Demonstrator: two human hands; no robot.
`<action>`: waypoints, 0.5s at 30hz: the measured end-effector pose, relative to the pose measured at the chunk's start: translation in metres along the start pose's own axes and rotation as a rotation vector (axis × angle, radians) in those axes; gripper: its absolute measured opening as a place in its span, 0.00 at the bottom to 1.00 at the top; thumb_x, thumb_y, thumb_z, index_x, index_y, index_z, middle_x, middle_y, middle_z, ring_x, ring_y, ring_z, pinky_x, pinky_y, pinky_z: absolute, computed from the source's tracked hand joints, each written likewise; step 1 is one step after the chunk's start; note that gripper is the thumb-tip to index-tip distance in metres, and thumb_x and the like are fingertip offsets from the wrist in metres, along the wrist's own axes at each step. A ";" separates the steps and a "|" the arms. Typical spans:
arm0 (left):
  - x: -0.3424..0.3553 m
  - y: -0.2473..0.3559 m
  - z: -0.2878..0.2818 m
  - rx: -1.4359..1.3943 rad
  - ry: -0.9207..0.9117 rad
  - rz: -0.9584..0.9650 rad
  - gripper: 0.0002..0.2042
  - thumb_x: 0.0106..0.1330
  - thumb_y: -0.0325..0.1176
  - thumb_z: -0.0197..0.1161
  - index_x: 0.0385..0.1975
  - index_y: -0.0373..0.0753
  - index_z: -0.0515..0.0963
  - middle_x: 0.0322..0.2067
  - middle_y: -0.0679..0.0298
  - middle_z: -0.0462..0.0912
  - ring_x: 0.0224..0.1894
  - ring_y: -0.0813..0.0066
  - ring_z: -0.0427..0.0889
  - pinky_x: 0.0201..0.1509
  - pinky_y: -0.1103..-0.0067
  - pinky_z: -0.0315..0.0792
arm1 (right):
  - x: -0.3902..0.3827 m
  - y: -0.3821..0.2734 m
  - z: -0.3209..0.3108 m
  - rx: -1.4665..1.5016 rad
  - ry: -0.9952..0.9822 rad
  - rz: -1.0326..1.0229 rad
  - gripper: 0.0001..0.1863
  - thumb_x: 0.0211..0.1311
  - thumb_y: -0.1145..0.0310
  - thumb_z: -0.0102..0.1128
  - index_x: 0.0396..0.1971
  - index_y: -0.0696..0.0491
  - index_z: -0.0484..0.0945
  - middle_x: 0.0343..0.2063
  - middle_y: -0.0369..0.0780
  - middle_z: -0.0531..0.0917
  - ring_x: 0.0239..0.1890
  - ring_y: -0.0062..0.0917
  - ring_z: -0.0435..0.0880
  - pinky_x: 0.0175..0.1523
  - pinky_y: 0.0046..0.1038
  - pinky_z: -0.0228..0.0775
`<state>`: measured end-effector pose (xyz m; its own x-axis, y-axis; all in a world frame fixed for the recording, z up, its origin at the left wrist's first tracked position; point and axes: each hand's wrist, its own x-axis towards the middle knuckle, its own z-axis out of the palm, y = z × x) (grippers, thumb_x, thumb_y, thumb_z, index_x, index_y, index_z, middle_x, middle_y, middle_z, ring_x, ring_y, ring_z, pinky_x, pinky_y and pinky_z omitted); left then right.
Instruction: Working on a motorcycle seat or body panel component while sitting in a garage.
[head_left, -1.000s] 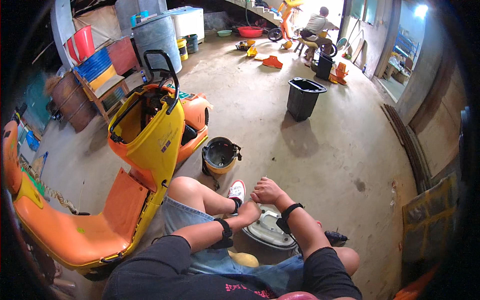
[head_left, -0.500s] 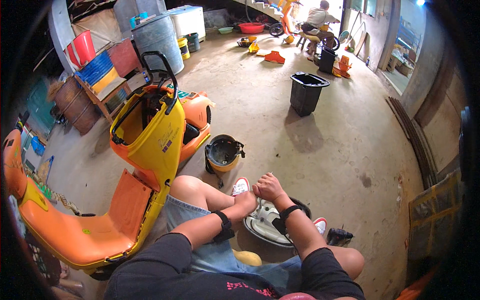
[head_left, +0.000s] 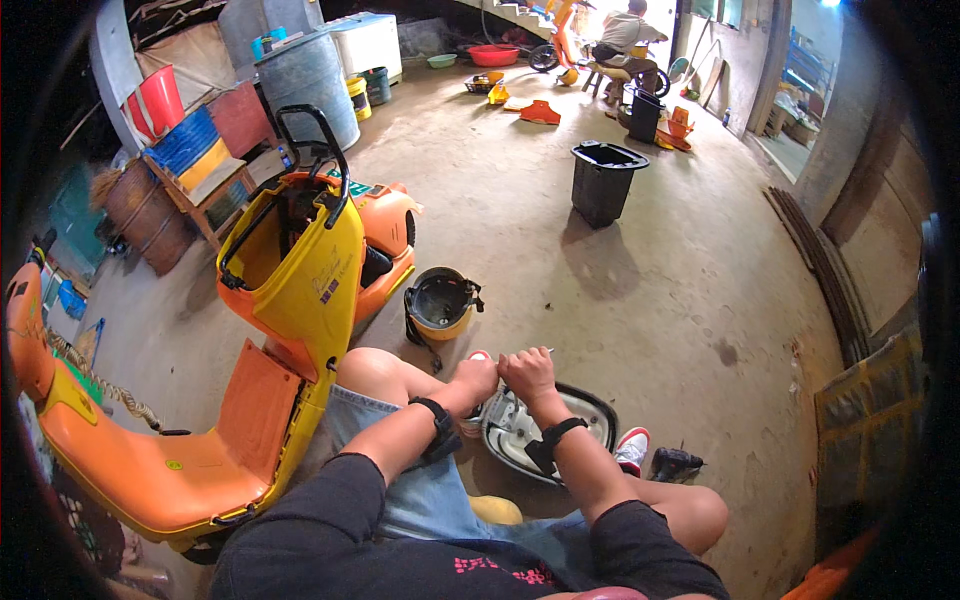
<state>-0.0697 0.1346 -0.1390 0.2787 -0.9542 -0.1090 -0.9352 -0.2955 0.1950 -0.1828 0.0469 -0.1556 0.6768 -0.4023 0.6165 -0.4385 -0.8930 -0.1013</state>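
An upturned scooter seat (head_left: 565, 440), pale underneath with a black rim, lies on the floor between my feet. Over its far left end, at a metal bracket (head_left: 503, 412), both my hands are close together with the fingers curled. My left hand (head_left: 477, 378) is closed, and what it grips is hidden. Beside it my right hand (head_left: 528, 374) is closed too. A thin metallic tip (head_left: 548, 350) shows past its knuckles; the rest is covered by the fingers, so its kind cannot be told.
A black power drill (head_left: 677, 464) lies right of my shoe. An orange and yellow scooter (head_left: 300, 290) stands at the left, with an upturned yellow helmet (head_left: 442, 305) near it. Farther off are a black bin (head_left: 604, 185), orange panels (head_left: 540, 112) and a seated person (head_left: 628, 45).
Both hands have shifted a little left and up from the seat, showing more of its underside. The right hand has turned, and the thin tip now points right. The view has tilted slightly.
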 end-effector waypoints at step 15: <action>-0.005 0.006 0.011 0.011 0.159 0.204 0.04 0.57 0.30 0.52 0.30 0.39 0.72 0.28 0.56 0.80 0.31 0.58 0.82 0.31 0.65 0.75 | 0.010 0.055 -0.038 0.104 -0.498 -0.343 0.19 0.59 0.48 0.49 0.21 0.48 0.77 0.23 0.37 0.80 0.30 0.30 0.81 0.36 0.33 0.69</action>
<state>-0.0788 0.1383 -0.1477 0.1143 -0.9897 0.0862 -0.9776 -0.0966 0.1869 -0.2225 0.0010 -0.1251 0.9752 -0.1123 0.1908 -0.1039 -0.9931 -0.0535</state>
